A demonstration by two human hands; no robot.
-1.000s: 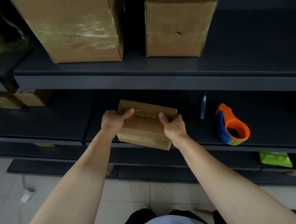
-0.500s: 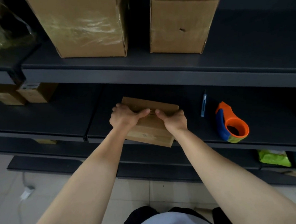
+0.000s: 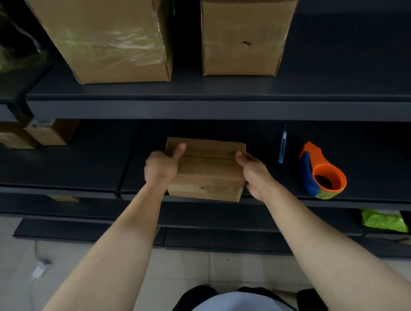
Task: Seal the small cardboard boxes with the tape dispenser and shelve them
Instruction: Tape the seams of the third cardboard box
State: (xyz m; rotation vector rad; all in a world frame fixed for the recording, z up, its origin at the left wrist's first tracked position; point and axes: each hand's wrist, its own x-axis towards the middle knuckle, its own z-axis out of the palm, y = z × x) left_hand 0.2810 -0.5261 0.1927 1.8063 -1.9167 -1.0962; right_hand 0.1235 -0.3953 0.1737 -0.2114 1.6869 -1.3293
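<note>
Left of the small cardboard box (image 3: 207, 169), the middle shelf (image 3: 56, 169) has a wide open stretch of dark surface, running to two small cartons (image 3: 42, 135) at the far left. Right of the box, a slim blue tool (image 3: 282, 147) lies near, with the tape dispenser (image 3: 321, 172) just beyond it by the front edge and a narrow lane between them. The upper shelf (image 3: 220, 106) overhangs and caps the headroom. Up there, the left large carton (image 3: 110, 36) and right large carton (image 3: 245, 32) leave a slim gap, with open surface further right.
</note>
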